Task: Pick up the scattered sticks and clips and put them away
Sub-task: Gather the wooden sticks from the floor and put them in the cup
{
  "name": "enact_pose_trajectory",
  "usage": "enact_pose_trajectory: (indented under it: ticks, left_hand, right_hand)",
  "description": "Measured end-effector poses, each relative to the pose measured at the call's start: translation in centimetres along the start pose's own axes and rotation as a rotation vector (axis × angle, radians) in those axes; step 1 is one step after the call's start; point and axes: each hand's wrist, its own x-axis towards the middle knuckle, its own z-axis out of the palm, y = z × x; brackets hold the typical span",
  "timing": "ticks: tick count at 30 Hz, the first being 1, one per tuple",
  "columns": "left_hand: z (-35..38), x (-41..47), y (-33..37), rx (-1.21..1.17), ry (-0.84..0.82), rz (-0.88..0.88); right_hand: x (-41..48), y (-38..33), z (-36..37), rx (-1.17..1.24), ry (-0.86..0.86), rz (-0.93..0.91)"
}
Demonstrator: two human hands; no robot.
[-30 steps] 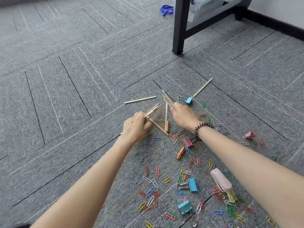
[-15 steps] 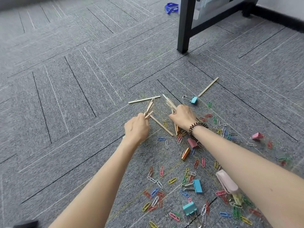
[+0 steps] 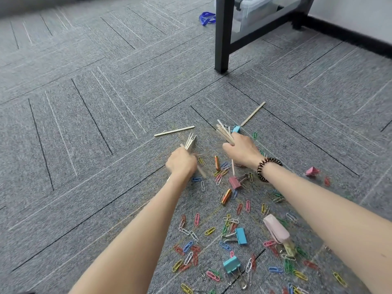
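On grey carpet (image 3: pixel 84 124) by table leg (image 3: pixel 221 35): left hand (image 3: pixel 181 163), right hand (image 3: pixel 240 149), fingers grasping sticks (image 3: pixel 223 131).

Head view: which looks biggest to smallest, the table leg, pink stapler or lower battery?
1. table leg
2. pink stapler
3. lower battery
The stapler lies nearer the camera, which may flatter it.

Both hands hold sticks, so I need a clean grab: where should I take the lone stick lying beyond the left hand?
Probably pinch the wooden stick across its narrow edges near its right end, coming from above: it lies flat on the carpet, alone, that end nearest the left hand.
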Motion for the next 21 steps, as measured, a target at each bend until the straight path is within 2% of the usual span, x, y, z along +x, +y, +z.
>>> enact_pose_trajectory:
  ticks: [3, 8, 11, 16, 21]
  left_hand:
    - [-0.1, -0.4, 0.1, 0.0, 0.049, 0.052]
    - [-0.7, 0.0, 0.3, 0.052, 0.195, 0.306]
    - [-1.9, 0.9, 0.7, 0.075, 0.185, 0.42]
    - [-2.5, 3.3, 0.7, 0.138, 0.161, 0.441]
    - [-1.9, 6.0, 0.0, 0.23, 0.257, 0.459]
  right_hand:
    - [-0.3, 0.8, 0.0, 0.039, -0.002, -0.008]
    - [-0.3, 1.5, -0.6, 0.001, 0.059, -0.025]
    - [0.5, 1.9, -1.1, -0.018, 0.094, -0.01]
    - [2.5, 2.4, -2.1, -0.085, 0.245, -0.001]
    - [4.7, 3.2, -2.9, -0.163, 0.386, 0.064]
